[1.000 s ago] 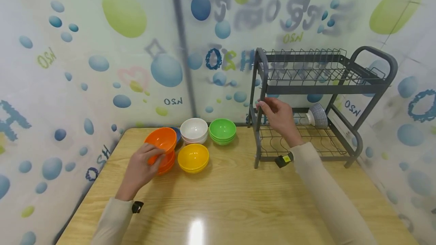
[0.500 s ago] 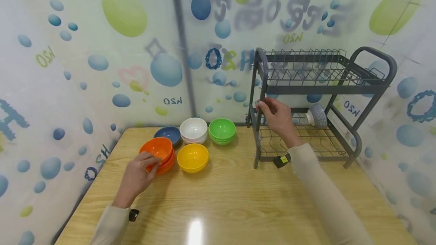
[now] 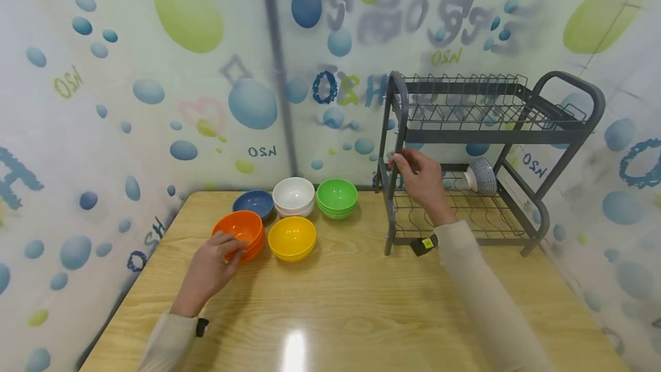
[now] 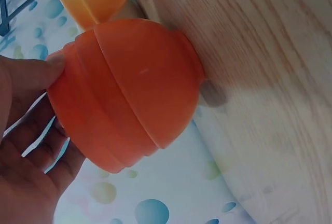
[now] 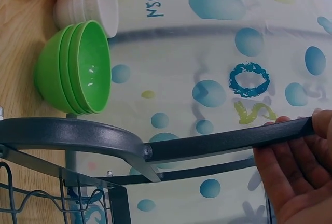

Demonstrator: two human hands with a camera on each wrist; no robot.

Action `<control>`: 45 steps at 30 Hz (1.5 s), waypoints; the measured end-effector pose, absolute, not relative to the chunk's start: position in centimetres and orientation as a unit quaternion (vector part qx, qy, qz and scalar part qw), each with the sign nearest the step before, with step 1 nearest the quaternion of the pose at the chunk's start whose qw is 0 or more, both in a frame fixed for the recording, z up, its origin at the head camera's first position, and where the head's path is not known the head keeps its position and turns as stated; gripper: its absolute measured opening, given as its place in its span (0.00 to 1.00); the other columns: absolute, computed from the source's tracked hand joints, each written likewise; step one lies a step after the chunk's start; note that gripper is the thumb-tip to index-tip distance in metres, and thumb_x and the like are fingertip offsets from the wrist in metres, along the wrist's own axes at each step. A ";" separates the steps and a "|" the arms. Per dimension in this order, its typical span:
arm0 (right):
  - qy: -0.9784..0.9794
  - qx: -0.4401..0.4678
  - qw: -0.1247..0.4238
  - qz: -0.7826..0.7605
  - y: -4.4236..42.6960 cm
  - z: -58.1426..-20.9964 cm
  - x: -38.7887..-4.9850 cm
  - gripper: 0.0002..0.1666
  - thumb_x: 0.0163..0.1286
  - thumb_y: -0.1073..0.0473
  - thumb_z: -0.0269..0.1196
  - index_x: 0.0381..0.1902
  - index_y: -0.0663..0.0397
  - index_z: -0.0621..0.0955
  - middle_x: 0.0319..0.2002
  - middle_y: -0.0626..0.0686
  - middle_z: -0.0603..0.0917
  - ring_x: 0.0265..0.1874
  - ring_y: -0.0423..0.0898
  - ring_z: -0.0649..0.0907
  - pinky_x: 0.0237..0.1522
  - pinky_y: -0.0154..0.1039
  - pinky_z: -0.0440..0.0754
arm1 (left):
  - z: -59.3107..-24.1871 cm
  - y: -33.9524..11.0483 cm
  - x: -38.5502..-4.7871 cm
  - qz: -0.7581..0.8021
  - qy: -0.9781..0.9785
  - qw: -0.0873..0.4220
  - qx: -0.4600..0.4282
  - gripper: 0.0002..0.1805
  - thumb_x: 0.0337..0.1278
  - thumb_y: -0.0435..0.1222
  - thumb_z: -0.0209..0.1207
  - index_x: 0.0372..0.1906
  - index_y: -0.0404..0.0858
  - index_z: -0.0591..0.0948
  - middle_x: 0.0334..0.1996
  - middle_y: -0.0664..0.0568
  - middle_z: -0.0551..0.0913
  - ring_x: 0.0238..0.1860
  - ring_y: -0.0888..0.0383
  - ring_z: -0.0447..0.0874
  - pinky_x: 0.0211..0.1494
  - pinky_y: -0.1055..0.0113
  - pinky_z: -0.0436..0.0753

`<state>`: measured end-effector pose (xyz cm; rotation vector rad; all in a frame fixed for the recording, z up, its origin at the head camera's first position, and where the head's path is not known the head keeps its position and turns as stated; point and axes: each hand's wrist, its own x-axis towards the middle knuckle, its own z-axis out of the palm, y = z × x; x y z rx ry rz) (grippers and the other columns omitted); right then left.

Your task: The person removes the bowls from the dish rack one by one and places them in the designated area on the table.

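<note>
My left hand pinches the rim of the top orange bowl, thumb on one side and fingers on the other. That bowl sits nested in a stack of orange bowls, seen from the side in the left wrist view. My right hand holds the left front post of a dark grey two-tier dish rack; in the right wrist view its thumb and fingers are around the post. On the rack's lower tier a blue-and-white patterned bowl lies on its side.
Beside the orange stack are a blue bowl, yellow bowls, white bowls and stacked green bowls. They stand on a wooden table, near its back edge. A patterned curtain hangs behind.
My left hand has lowered the top orange bowl from a tilted position above the stack down into it, uncovering the blue bowl behind. The right hand has stayed on the rack post.
</note>
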<state>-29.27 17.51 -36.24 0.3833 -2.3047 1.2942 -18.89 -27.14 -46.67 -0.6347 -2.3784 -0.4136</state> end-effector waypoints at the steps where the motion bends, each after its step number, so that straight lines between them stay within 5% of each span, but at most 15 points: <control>1: -0.838 0.139 0.234 0.473 17.5 -36.2 -29.3 0.22 0.81 0.42 0.54 0.54 0.50 0.85 0.48 0.54 0.90 0.47 0.51 0.88 0.45 0.44 0.78 | -46.6 -27.1 -18.9 -0.156 -0.906 0.313 -0.239 0.10 0.42 0.23 0.75 0.32 0.36 0.90 0.31 0.50 0.88 0.33 0.56 0.79 0.35 0.59 0.83; 8: -0.838 0.136 0.233 0.474 17.1 -36.3 -29.3 0.23 0.81 0.41 0.53 0.55 0.49 0.85 0.49 0.53 0.90 0.47 0.50 0.88 0.44 0.44 0.78 | -46.1 -26.9 -18.6 -0.163 -0.923 0.278 -0.208 0.15 0.46 0.27 0.74 0.43 0.36 0.88 0.35 0.49 0.87 0.37 0.53 0.82 0.38 0.56 0.86; 18: -0.825 0.140 0.247 0.488 16.8 -36.3 -29.3 0.24 0.80 0.40 0.54 0.56 0.49 0.85 0.47 0.54 0.90 0.49 0.51 0.88 0.52 0.54 0.84 | -45.6 -25.1 -20.1 -0.200 -0.910 0.298 -0.207 0.20 0.51 0.32 0.76 0.50 0.35 0.85 0.45 0.44 0.82 0.49 0.48 0.78 0.47 0.51 0.86; 25: -0.819 0.137 0.249 0.499 16.8 -36.5 -29.1 0.25 0.80 0.40 0.54 0.56 0.51 0.84 0.50 0.55 0.90 0.52 0.52 0.88 0.57 0.56 0.84 | -45.1 -21.9 -21.1 -0.243 -0.913 0.260 -0.200 0.25 0.56 0.39 0.74 0.59 0.37 0.83 0.51 0.45 0.80 0.53 0.48 0.77 0.51 0.51 0.84; 45: -0.816 0.127 0.258 0.501 16.8 -37.1 -29.1 0.26 0.80 0.38 0.53 0.56 0.49 0.85 0.48 0.54 0.90 0.52 0.51 0.87 0.52 0.56 0.85 | -44.2 -11.1 -25.2 -0.323 -0.883 0.208 -0.269 0.28 0.66 0.45 0.67 0.67 0.42 0.77 0.60 0.49 0.78 0.63 0.52 0.75 0.69 0.53 0.79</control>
